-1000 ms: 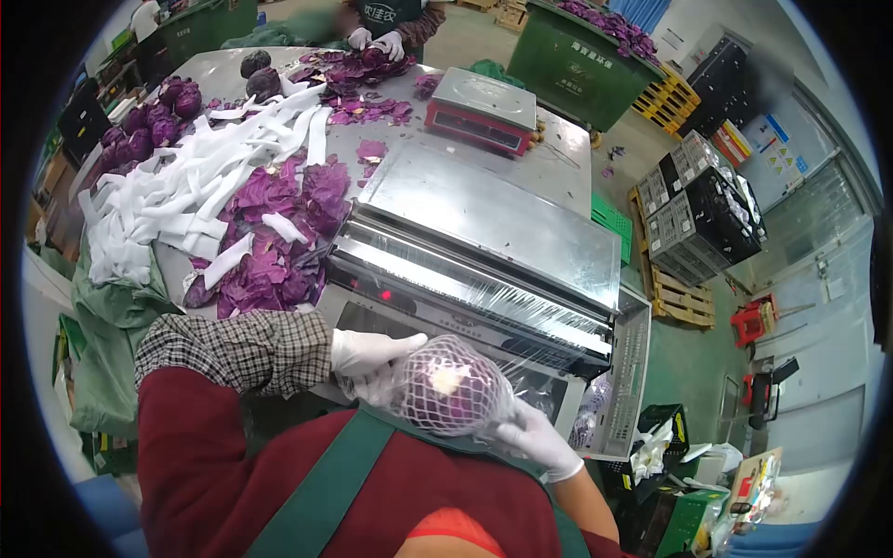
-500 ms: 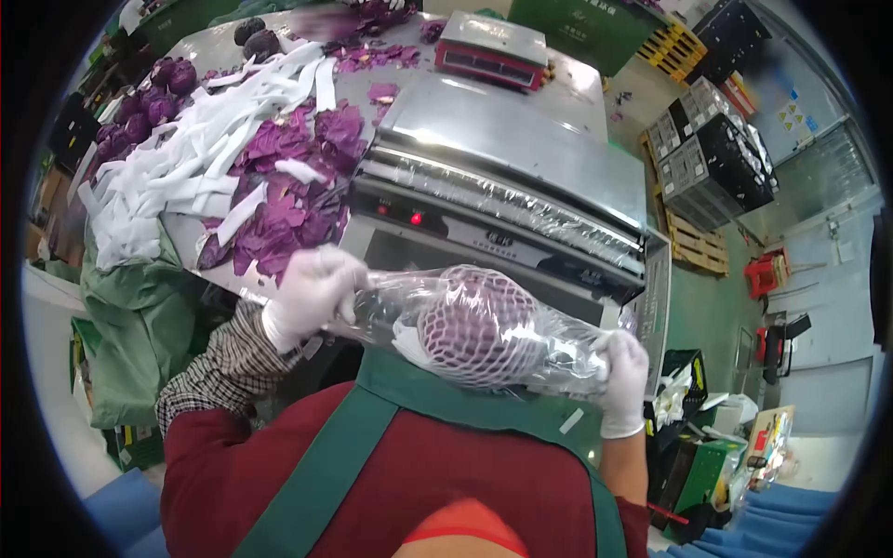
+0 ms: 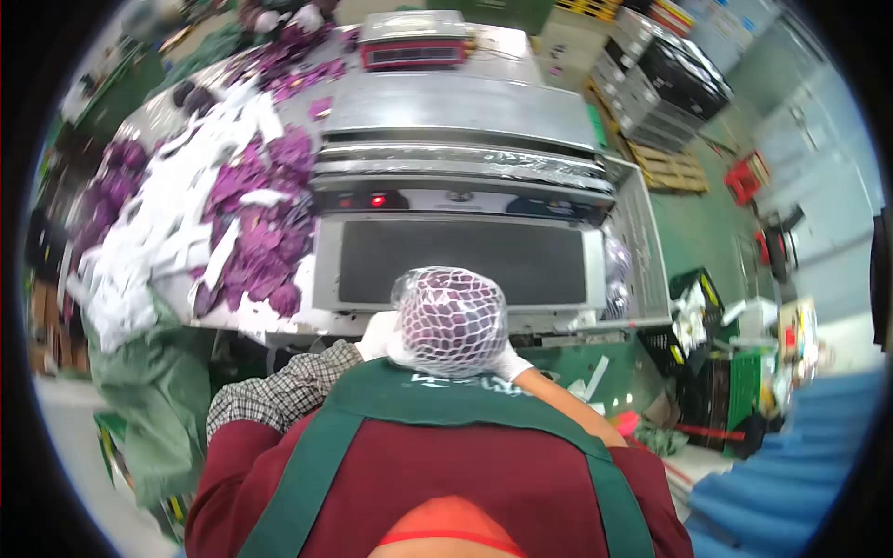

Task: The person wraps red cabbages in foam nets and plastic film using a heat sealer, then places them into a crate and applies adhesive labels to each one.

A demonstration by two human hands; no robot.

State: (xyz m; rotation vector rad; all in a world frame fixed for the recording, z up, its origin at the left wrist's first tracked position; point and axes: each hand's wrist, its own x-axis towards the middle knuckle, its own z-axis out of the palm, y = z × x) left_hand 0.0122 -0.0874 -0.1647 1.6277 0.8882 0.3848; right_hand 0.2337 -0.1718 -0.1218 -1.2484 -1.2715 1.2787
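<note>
A purple cabbage in white foam net and clear film sits close to my chest, in front of the wrapping machine's dark plate. My left hand, in a white glove, cups the cabbage from below on its left. On the cabbage's lower right, my gloved right hand holds it too, mostly hidden behind it. The film roll lies across the machine's top.
Purple cabbage leaves and white foam net strips cover the steel table to the left. A red scale stands behind the machine. Another person's gloved hands work at the far end. Black crates on pallets stand at the right.
Both hands pulled the stretched film in around the cabbage and closed under it. The view turned to face the machine squarely.
</note>
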